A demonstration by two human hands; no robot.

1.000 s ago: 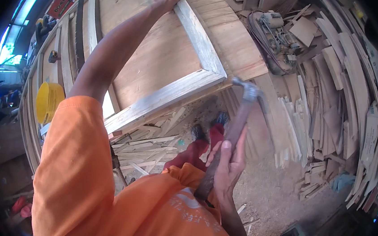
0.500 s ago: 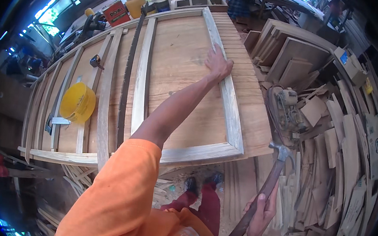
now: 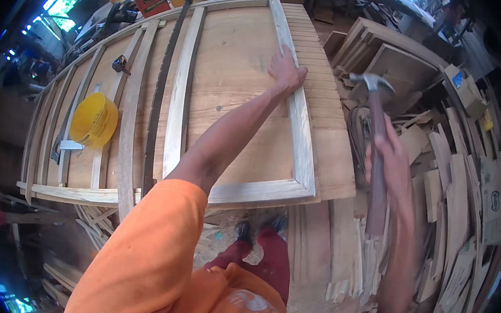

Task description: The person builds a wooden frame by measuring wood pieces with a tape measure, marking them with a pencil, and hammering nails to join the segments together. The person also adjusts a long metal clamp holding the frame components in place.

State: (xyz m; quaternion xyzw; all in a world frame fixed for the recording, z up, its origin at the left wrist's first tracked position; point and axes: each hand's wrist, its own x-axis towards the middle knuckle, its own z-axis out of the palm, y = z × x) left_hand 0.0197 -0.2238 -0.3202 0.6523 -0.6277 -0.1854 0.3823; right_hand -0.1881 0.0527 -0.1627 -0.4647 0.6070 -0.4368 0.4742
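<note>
- Over the scrap wood (image 3: 436, 208) at the right, the right hand (image 3: 391, 148) has its fingers clamped around a hammer (image 3: 377, 120), raised well apart from the wooden frame (image 3: 259, 193).
- On the frame's right-hand rail lies the left hand (image 3: 287, 75) (its fingers are blurred, so I cannot tell whether they grip).
- Farther left, a yellow bucket (image 3: 94, 120) sits on the framework.
- Beyond the far edge stands a red tin (image 3: 152, 0).
</note>
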